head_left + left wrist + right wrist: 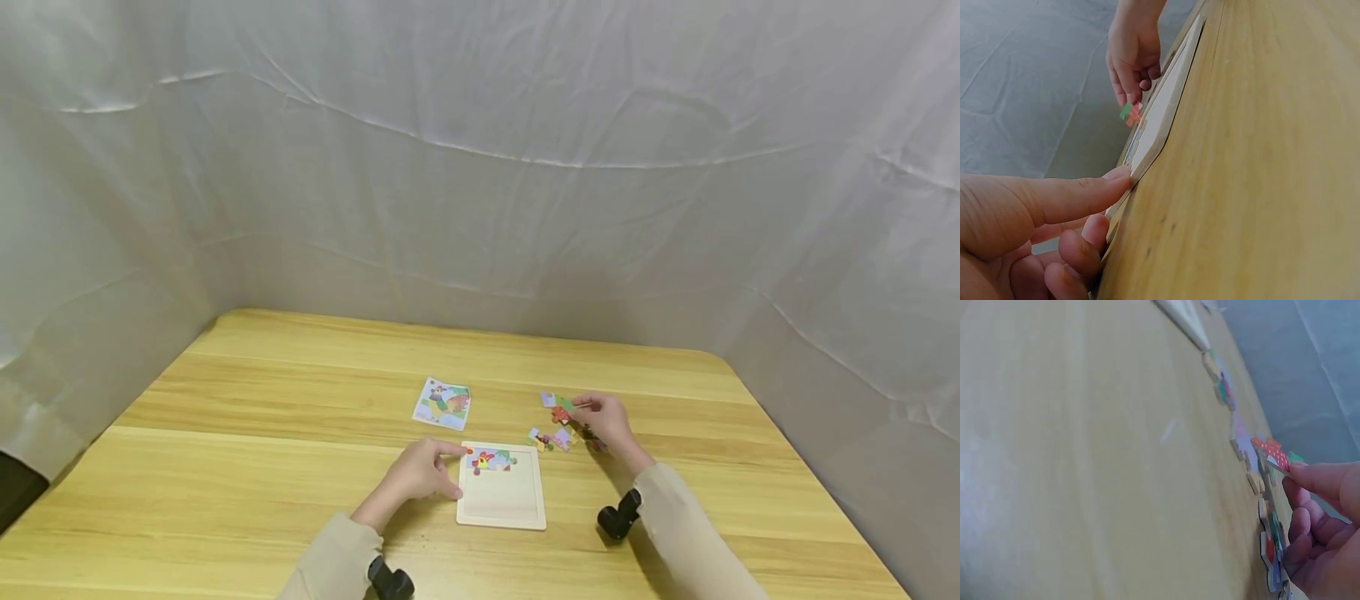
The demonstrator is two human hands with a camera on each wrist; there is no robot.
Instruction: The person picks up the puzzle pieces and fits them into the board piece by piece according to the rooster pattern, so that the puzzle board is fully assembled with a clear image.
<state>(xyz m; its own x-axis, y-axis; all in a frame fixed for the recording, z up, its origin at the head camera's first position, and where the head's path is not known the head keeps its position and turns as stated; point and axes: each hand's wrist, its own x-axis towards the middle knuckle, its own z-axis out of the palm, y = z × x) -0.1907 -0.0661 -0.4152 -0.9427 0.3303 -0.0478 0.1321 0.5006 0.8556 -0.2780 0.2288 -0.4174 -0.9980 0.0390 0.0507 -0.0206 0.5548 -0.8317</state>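
Observation:
The wooden puzzle frame lies flat on the table, with joined puzzle pieces along its upper left. My left hand touches the frame's left side, index finger near the top corner and thumb lower down. In the left wrist view, the thumb meets the frame's edge. My right hand pinches a red puzzle piece with white dots between thumb and finger, above the loose pieces. Those loose puzzle pieces lie right of the frame, some hidden by the right hand.
A picture card of the colourful design lies behind the frame, a little left. Everything sits on a wood-grain table. Pale grey fabric hangs around its back and sides.

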